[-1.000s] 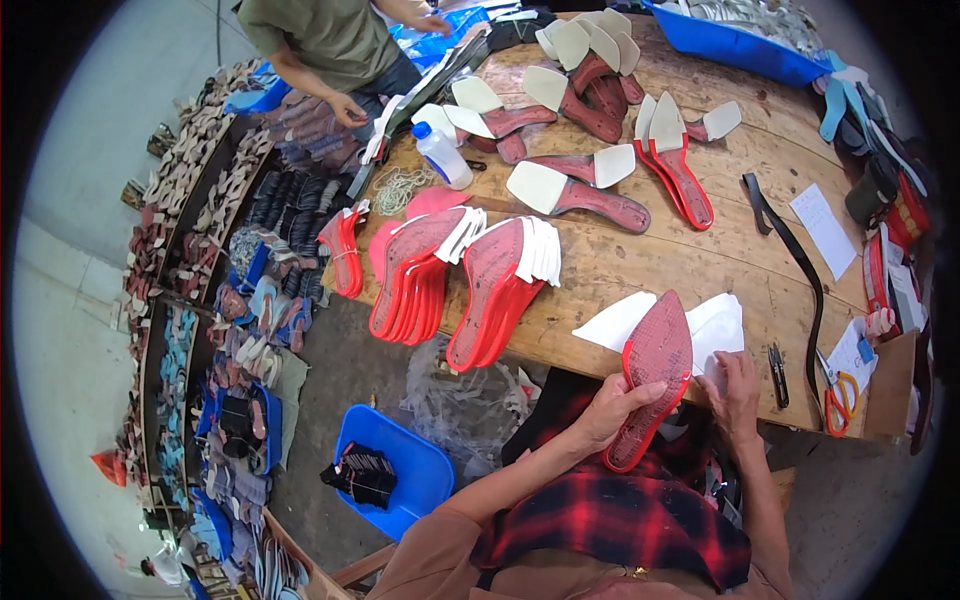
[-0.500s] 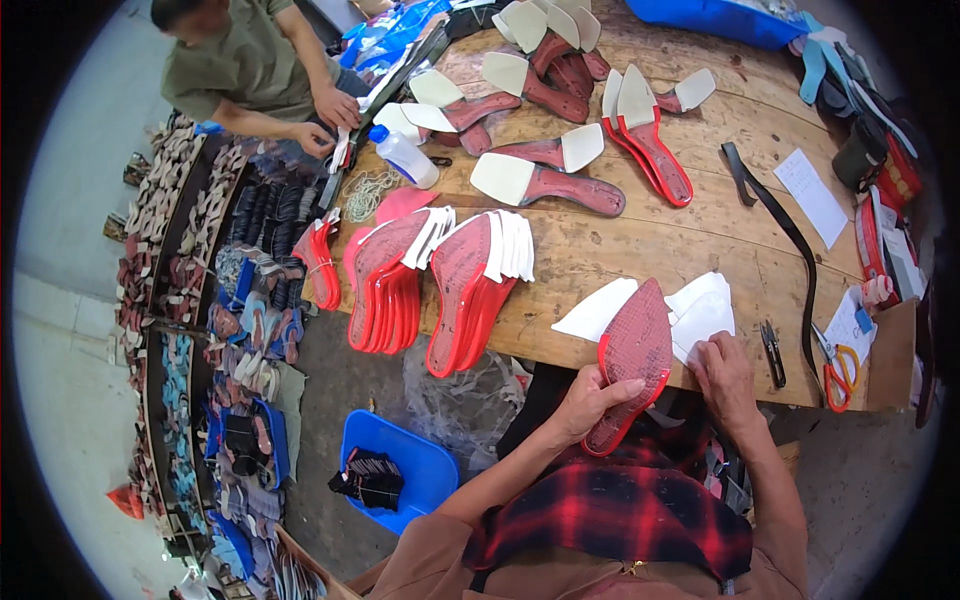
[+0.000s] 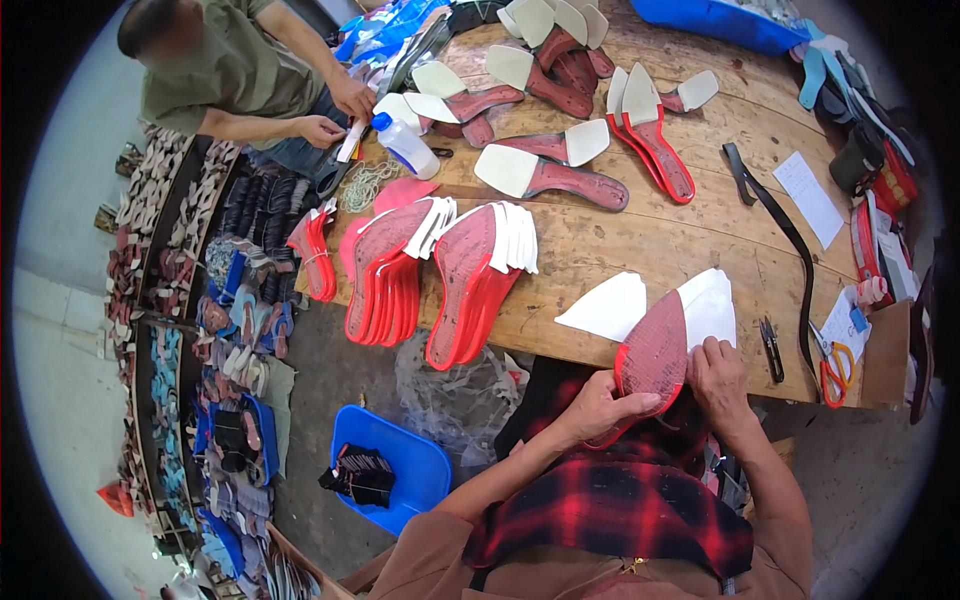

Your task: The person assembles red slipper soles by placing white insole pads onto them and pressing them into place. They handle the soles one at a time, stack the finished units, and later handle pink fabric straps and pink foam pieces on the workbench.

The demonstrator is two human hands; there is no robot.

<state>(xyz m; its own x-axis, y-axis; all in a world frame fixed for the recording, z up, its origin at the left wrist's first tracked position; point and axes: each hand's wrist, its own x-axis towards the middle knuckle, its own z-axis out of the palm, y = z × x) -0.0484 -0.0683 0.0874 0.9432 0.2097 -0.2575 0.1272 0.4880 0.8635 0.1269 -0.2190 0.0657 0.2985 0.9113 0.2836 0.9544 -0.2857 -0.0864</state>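
My left hand (image 3: 608,405) grips a red-patterned, pointed shoe insole (image 3: 652,350) with a bright red edge, thumb on top and fingers beneath. The insole is tilted up at the front edge of the table, its lower end partly hidden by my hand. Just right of it, my right hand (image 3: 718,382) has its fingers curled on the lower end of a white pointed piece (image 3: 709,308), lying over others like it. Another white piece (image 3: 602,306) lies flat to the left, partly behind the insole.
Two rows of red-edged insoles (image 3: 470,290) stand on the left table edge. A white bottle with blue cap (image 3: 405,148) and loose insoles (image 3: 550,180) lie beyond. Snips (image 3: 771,350), orange-handled scissors (image 3: 836,372) and a black strap (image 3: 785,225) lie right. A co-worker (image 3: 240,80) works far left.
The insole in my left hand has moved slightly right and more upright, closer to my right hand. My right hand stays at the white pieces, which look shifted. The co-worker's hands have moved.
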